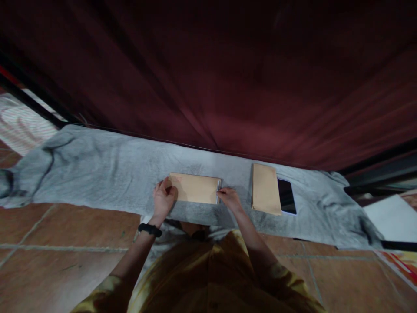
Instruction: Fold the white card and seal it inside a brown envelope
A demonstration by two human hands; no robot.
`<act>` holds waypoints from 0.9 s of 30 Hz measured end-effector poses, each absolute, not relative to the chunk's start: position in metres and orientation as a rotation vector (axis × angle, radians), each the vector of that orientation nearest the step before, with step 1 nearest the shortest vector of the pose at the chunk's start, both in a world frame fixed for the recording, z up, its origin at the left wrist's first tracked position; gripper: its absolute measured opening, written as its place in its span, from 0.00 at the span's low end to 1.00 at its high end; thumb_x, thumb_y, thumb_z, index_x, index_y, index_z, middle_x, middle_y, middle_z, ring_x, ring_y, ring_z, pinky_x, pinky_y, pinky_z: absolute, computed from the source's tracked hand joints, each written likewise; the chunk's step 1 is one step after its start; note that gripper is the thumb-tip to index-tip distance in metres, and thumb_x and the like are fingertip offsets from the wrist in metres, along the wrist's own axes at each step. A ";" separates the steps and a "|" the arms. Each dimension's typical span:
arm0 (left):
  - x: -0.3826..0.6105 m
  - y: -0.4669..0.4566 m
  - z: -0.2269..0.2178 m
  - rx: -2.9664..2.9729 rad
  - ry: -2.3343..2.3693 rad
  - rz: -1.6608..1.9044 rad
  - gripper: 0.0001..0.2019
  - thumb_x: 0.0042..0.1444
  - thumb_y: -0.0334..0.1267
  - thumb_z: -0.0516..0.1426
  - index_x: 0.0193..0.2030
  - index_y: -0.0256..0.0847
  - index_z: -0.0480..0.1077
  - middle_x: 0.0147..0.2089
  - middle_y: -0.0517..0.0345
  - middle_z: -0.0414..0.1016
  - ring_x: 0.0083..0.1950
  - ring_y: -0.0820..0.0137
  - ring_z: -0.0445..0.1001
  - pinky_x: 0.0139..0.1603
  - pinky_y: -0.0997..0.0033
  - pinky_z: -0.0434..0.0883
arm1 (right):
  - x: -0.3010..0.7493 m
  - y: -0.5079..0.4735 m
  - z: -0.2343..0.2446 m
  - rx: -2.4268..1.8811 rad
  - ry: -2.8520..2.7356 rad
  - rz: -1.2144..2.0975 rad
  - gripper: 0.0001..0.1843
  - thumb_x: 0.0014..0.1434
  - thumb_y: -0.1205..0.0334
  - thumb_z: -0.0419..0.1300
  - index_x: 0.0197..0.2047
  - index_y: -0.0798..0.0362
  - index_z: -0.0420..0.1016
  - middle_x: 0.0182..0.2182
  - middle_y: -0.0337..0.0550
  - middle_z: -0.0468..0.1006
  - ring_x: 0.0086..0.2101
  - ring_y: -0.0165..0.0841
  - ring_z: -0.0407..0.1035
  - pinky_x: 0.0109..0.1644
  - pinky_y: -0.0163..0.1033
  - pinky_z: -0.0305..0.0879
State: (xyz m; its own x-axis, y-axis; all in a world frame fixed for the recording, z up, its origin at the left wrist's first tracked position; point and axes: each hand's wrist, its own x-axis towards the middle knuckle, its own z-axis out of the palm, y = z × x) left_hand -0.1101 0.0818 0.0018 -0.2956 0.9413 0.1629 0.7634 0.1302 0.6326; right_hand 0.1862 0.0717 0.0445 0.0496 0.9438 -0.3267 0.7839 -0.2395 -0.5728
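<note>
A long brown paper envelope (195, 188) lies lengthwise on the grey cloth. At its left end, my left hand (163, 199) has its fingers bent around the corner and edge, the thumb on the paper. My right hand (230, 198) is closed in a pinch at the other end, where a pale strip (218, 191) runs along the short edge. Whether the fingertips grip only this strip or the paper too is too small to tell. Right of that hand sits a stack of similar brown envelopes (266, 189), and a dark-screened phone (286, 196) touches its right side.
Grey cloth (107, 169) covers the long narrow surface, bunched at both ends. A dark red fabric sheet (208, 95) rises behind it, with dark bars at each side. Tiled floor (65, 261) shows below. A white panel (394, 219) is at the far right.
</note>
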 end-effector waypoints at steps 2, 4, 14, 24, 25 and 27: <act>-0.109 0.082 0.003 1.674 2.136 0.917 0.29 0.56 0.42 0.57 0.64 0.35 0.69 0.57 0.43 0.73 0.60 0.51 0.70 0.66 0.51 0.66 | 0.185 0.074 0.047 -2.108 -1.812 0.964 0.13 0.64 0.60 0.58 0.40 0.47 0.86 0.39 0.37 0.87 0.38 0.31 0.79 0.36 0.28 0.64; -0.108 0.082 0.004 1.682 2.137 0.917 0.29 0.56 0.43 0.56 0.64 0.36 0.69 0.58 0.43 0.73 0.60 0.51 0.70 0.66 0.52 0.65 | 0.185 0.076 0.048 -2.122 -1.840 0.957 0.13 0.63 0.61 0.58 0.40 0.46 0.86 0.38 0.37 0.87 0.38 0.31 0.79 0.35 0.28 0.63; -0.107 0.081 0.005 1.739 2.151 0.890 0.26 0.57 0.42 0.56 0.61 0.37 0.71 0.58 0.43 0.73 0.59 0.51 0.71 0.65 0.50 0.66 | 0.184 0.080 0.048 -2.154 -1.882 0.914 0.12 0.62 0.61 0.59 0.41 0.44 0.85 0.38 0.37 0.87 0.39 0.31 0.79 0.35 0.28 0.64; -0.106 0.080 0.006 1.805 2.134 0.878 0.24 0.58 0.43 0.54 0.59 0.36 0.72 0.60 0.43 0.73 0.60 0.51 0.70 0.66 0.49 0.65 | 0.184 0.082 0.047 -2.193 -1.926 0.874 0.12 0.64 0.59 0.59 0.45 0.45 0.84 0.45 0.39 0.86 0.44 0.32 0.79 0.39 0.28 0.66; -0.106 0.080 0.007 1.809 2.129 0.877 0.24 0.58 0.43 0.54 0.59 0.37 0.73 0.60 0.43 0.73 0.60 0.51 0.70 0.66 0.49 0.65 | 0.184 0.082 0.047 -2.196 -1.935 0.871 0.12 0.64 0.58 0.59 0.45 0.45 0.84 0.45 0.39 0.86 0.45 0.32 0.79 0.39 0.28 0.66; -0.105 0.080 0.008 1.814 2.119 0.881 0.23 0.58 0.43 0.54 0.58 0.37 0.73 0.59 0.43 0.73 0.60 0.51 0.70 0.66 0.50 0.64 | 0.183 0.082 0.047 -2.208 -1.946 0.856 0.12 0.64 0.58 0.59 0.46 0.45 0.84 0.47 0.40 0.85 0.46 0.33 0.79 0.41 0.29 0.67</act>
State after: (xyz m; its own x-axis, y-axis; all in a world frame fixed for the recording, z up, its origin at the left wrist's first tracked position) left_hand -0.1050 0.0799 0.0080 -0.2168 0.9526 0.2136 0.8234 0.0608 0.5642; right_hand 0.1831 0.0821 0.0471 0.0390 0.9348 -0.3529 0.8921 -0.1917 -0.4092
